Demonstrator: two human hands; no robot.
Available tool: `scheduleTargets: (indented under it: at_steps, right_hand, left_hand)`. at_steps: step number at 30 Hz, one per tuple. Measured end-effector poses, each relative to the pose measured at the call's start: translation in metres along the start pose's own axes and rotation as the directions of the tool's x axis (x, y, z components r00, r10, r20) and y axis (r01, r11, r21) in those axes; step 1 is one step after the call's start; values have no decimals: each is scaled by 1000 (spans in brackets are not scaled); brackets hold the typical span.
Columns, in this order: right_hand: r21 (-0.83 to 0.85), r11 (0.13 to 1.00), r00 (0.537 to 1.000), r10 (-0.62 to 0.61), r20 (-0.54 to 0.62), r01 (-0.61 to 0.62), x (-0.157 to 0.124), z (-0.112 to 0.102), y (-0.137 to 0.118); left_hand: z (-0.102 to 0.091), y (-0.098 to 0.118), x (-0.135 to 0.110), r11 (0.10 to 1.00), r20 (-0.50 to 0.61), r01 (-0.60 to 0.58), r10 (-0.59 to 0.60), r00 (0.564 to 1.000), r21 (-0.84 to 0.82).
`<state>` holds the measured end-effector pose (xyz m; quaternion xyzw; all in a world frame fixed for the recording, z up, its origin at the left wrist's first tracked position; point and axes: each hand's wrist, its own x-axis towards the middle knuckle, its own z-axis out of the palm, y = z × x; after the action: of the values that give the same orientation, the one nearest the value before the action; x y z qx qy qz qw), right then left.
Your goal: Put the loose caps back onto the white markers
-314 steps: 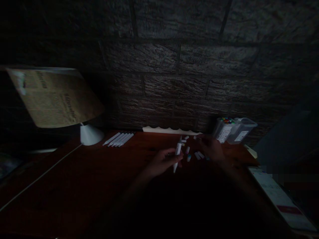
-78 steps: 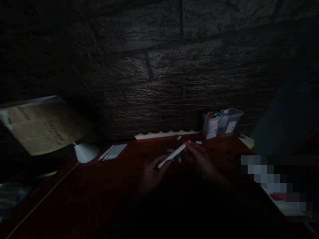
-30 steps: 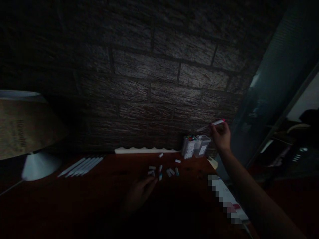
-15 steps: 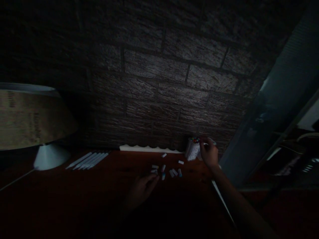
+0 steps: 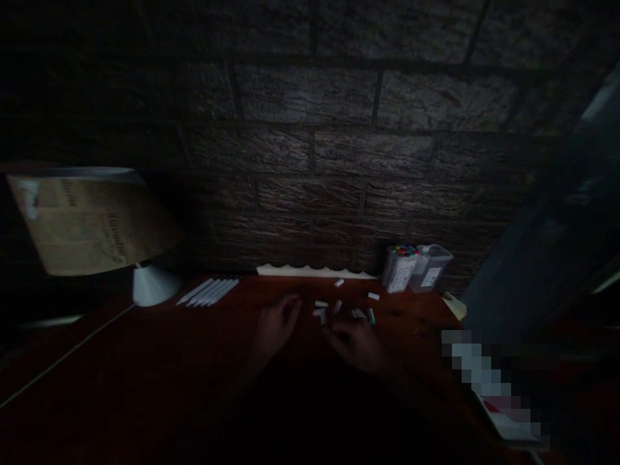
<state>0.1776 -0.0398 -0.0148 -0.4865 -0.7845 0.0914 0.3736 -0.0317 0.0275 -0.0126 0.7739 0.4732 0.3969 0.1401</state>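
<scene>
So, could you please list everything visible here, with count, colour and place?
Wall: one, grey, back
Panel: one, grey, far right
Desk: one, brown, below wall
Lamp: one, tan and white, left
Cord: one, whitish, at lamp
Pens: several, white, right of lamp
Wavy strip: one, whitish, along wall
Filled container: one, clear, colourful contents, back right
Second container: one, clear, beside filled one
Corner piece: one, pale, desk's right edge
Flat item: one, whitish, partly pixelated, right
Caps: at least eight, mostly white, on desk
Left grip: one, left of caps
Right grip: one, near caps

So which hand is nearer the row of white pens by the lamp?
Left. The left hand is right of the white pens; the right hand is farther right, by the caps.
</scene>
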Motion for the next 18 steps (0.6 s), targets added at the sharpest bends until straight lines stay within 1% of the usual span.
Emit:
scheduleTargets:
  at_steps: [1,2,4,6,8,9,10,12,14,16,18]
  right_hand:
    - [-12,1000,1000,6,5,-6,1,-3,4]
    - [-20,999,999,34,-18,-34,2,-7,8]
    - [-30,990,984,131,-119,-135,7,-18,20]
    - [-44,966,938,238,-254,-256,9,-30,34]
    - [-59,940,894,298,-333,-335,8,-38,51]
    - [-56,930,880,324,-346,-364,7,-39,58]
    - [-62,921,876,342,-341,-384,5,-38,65]
    - [-83,923,894,338,-294,-376,3,-31,74]
    - [-109,938,923,297,-246,-330,3,-23,77]
    - [-138,949,941,247,-231,-283,3,-18,75]
    - [-159,953,946,217,-239,-258,3,-18,71]
  left_hand:
    - [-1,-2,1,1000,-10,16,-16,1000,14]
    - [-1,-4,2,999,-11,25,-25,1000,29]
    - [2,-4,1,998,9,12,-13,1000,61]
    - [6,2,-2,996,52,-33,29,998,78]
    - [11,10,-6,994,95,-81,74,993,73]
    - [13,14,-8,993,108,-91,83,991,71]
    - [15,18,-10,993,118,-94,85,989,74]
    - [16,22,-13,992,123,-73,60,991,100]
    - [14,20,-13,985,120,-12,-9,993,172]
    - [9,12,-11,968,88,50,-73,993,246]
    - [-2,-2,-4,938,38,125,-145,989,322]
